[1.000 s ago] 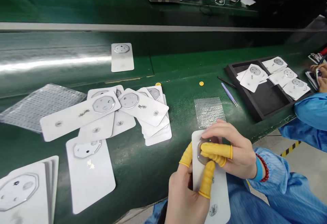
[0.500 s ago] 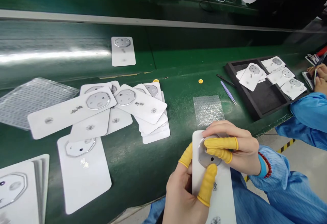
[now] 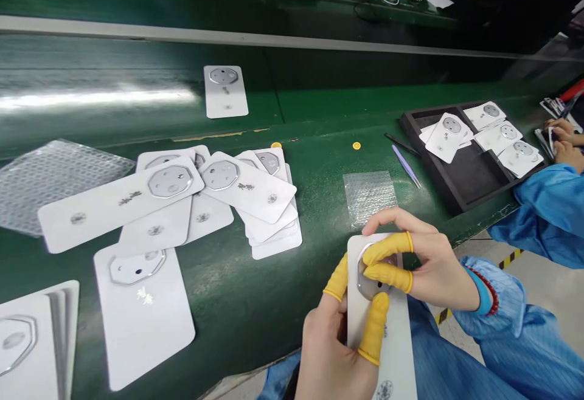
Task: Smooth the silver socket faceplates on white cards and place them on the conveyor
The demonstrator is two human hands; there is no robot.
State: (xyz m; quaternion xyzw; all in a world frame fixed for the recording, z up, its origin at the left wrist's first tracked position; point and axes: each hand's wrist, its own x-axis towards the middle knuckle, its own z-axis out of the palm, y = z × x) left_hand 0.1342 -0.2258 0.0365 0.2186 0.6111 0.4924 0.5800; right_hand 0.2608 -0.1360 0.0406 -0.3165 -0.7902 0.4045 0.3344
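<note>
My left hand [image 3: 340,345] grips a white phone back cover [image 3: 396,345], thumb on its face and fingers at its left edge. The cover has a silver octagonal camera ring [image 3: 365,287] near its top, dark print lower down, and stands tilted toward me. My right hand [image 3: 424,260] is over the ring, yellow-cotted thumb and a finger bent together in a pinch at its left part. Anything between those tips is hidden. Just beyond lies a square of bubble wrap [image 3: 370,196]. Purple tweezers [image 3: 406,166] and a black slim tool [image 3: 401,144] rest farther right.
Overlapping white covers [image 3: 246,187] lie left of my hands, with more [image 3: 146,327] nearer me. A larger bubble sheet [image 3: 64,175] is far left. A black tray [image 3: 438,181] holds covers at right, beside a co-worker's hands [image 3: 568,141]. Yellow discs [image 3: 356,146] dot the green bench.
My right hand's fingers have shifted slightly over the ring, their tips drawn toward its left side. The held cover has moved a little to the right in view. My left hand keeps its grip.
</note>
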